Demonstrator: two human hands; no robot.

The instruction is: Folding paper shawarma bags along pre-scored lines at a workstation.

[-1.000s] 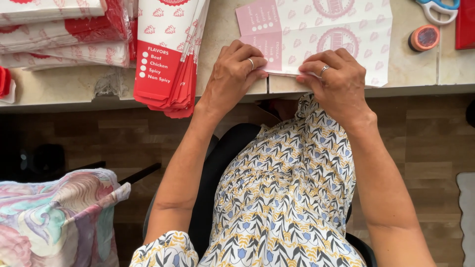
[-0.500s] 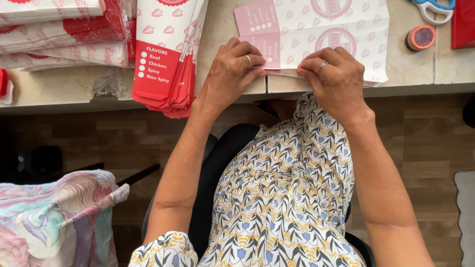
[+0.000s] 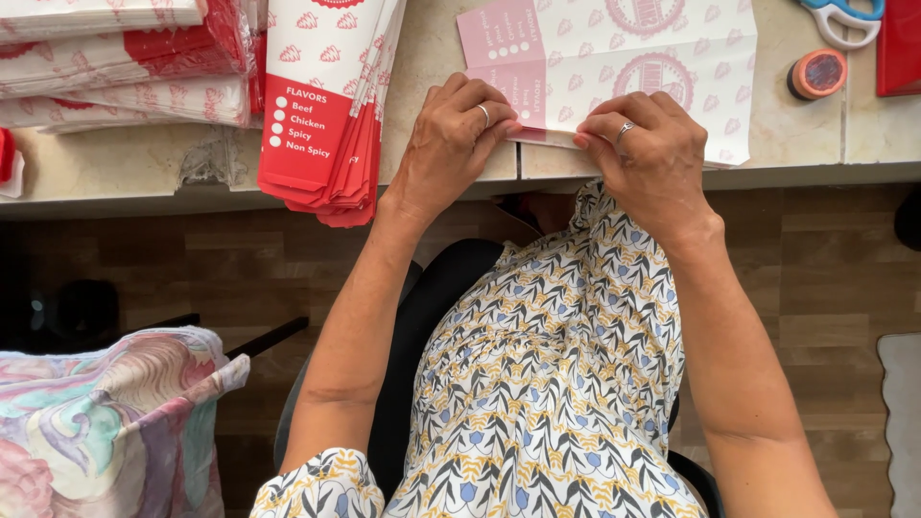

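A flat white paper sheet with pink printed emblems and a pink panel lies on the beige counter. My left hand pinches its near edge at the pink panel. My right hand presses and grips the same near edge a little to the right, fingers curled over it. Both hands wear a ring. The edge under my fingers is hidden.
A fanned stack of red-and-white paper bags hangs over the counter edge at left, with wrapped bundles beyond. Scissors, a small round tape roll and a red object lie at right. Patterned fabric sits lower left.
My hands have shifted slightly along the sheet's near edge, fingers drawn closer together on the fold. The sheet stays in place.
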